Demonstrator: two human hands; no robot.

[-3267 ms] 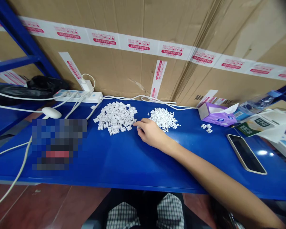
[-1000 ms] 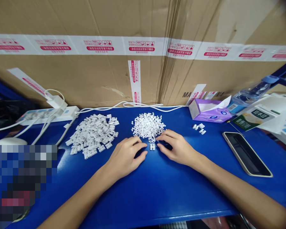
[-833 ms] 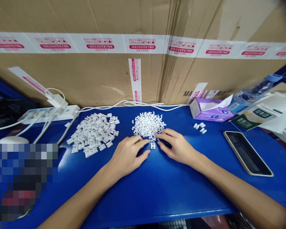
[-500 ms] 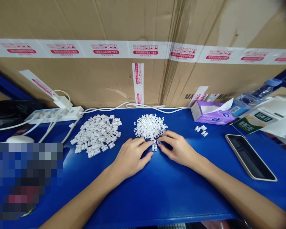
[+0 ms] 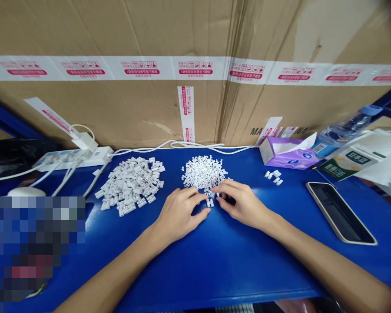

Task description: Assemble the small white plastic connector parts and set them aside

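My left hand (image 5: pixel 182 213) rests on the blue table, thumb and forefinger closed around the edge of a flat white plastic piece (image 5: pixel 210 202) with slots in it. Facing it from the right is my right hand (image 5: pixel 239 202). A tiny white plastic part (image 5: pixel 218 195) shows between its thumb and forefinger, though the fingertips partly cover it. Just beyond both hands lies a heap of tiny white parts (image 5: pixel 203 171), with the right fingertips at its near edge. To the left spreads a pile of flat white pieces (image 5: pixel 132 184).
Several white pieces (image 5: pixel 273 177) lie apart at the right, before a purple tissue pack (image 5: pixel 288 153). A phone (image 5: pixel 340 213) and a plastic bottle (image 5: pixel 342 126) are farther right. A power strip (image 5: pixel 74 157) with cables stands back left, against a large cardboard box (image 5: pixel 133 108).
My right hand's forefinger and thumb have shifted slightly around the tiny part, the gap between them a little wider. The left hand stays at the flat piece. The view has moved slightly.
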